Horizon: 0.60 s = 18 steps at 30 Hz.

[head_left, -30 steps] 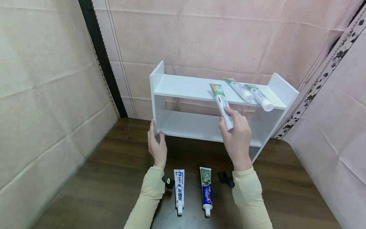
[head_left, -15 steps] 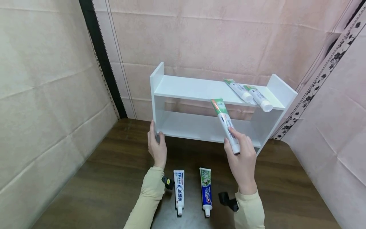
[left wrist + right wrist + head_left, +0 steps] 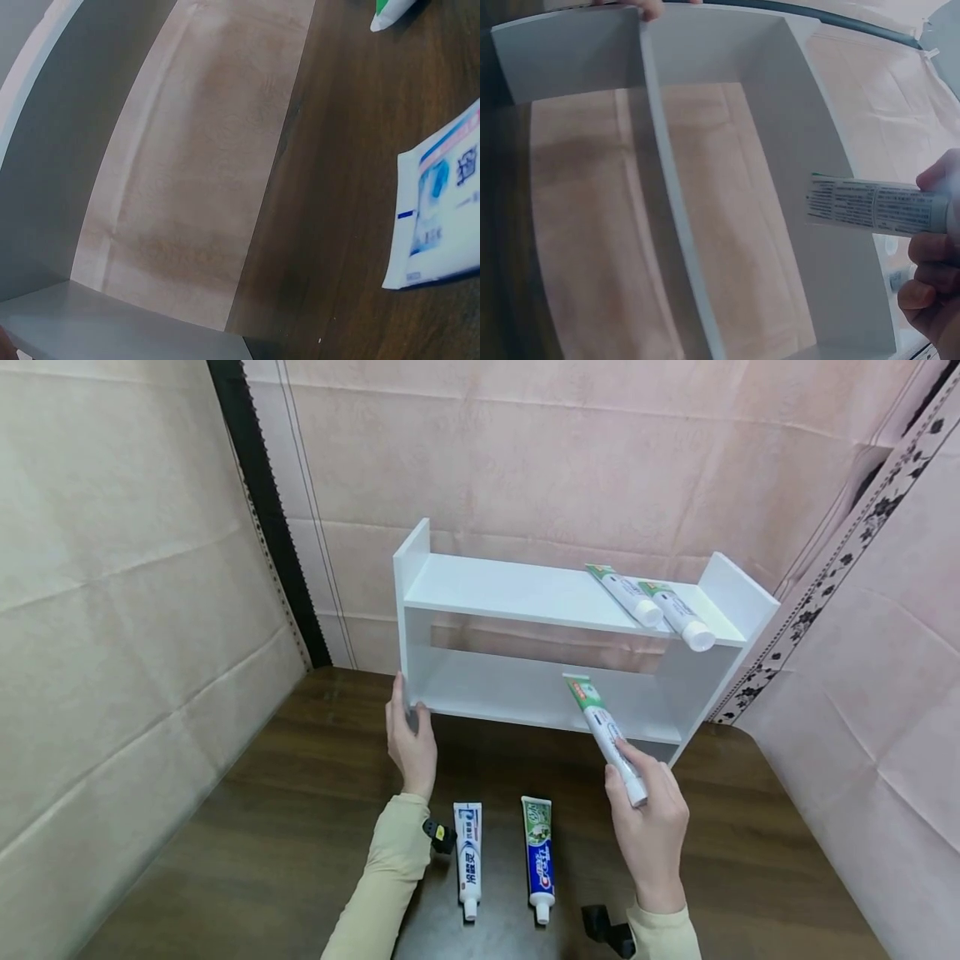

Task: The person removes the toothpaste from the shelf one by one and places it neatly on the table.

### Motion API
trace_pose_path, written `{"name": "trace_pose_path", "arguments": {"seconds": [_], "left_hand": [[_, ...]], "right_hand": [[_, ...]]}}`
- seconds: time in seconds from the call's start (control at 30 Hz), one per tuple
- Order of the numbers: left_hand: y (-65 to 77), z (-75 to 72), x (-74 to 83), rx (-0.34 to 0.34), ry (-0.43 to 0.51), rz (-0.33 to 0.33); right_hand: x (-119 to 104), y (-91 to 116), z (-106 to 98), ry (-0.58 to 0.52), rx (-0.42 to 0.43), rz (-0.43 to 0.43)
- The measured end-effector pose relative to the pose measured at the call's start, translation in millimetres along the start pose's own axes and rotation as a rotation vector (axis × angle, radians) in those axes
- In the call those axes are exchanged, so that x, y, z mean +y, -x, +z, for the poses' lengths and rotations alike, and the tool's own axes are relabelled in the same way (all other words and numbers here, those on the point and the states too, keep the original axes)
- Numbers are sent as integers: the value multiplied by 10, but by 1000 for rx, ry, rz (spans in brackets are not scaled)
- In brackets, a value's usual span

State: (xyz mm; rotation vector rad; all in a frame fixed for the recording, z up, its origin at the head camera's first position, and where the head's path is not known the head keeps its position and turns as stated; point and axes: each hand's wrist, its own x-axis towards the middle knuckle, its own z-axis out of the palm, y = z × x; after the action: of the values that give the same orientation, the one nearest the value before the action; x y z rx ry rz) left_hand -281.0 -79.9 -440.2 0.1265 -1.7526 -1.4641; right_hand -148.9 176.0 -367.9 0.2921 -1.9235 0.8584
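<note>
My right hand pinches a white toothpaste tube with a green end near its cap end. The tube slants up and left, overlapping the lower board of the white shelf in the head view. In the right wrist view, small print covers the side of the tube that faces the camera. My left hand grips the shelf's left side panel low down, thumb at the front and fingers outside. Two similar toothpaste tubes lie side by side on the upper board, caps at its front edge.
On the dark wooden table, a white-and-blue toothpaste tube and a blue-and-green toothpaste tube lie in front of the shelf, caps toward me. Pale cloth walls enclose the table at the back and sides.
My right hand has drawn the toothpaste tube down and toward me, from the upper board's front edge to before the lower board. My left hand stays at the side panel.
</note>
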Motion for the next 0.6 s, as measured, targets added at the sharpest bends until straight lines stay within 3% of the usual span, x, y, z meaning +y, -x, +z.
{"name": "trace_pose_path", "arguments": {"seconds": [0.3,0.43,0.6], "left_hand": [[9,6,-1,-8,10,-10],[5,7,0,-8,11,-14],[-6,12,-1,-8,7,-9]], "right_hand": [[112,246,-221,88,-7,48],[169,320,-306,195,-93,126],[299,447,-313,355,-289,216]]}}
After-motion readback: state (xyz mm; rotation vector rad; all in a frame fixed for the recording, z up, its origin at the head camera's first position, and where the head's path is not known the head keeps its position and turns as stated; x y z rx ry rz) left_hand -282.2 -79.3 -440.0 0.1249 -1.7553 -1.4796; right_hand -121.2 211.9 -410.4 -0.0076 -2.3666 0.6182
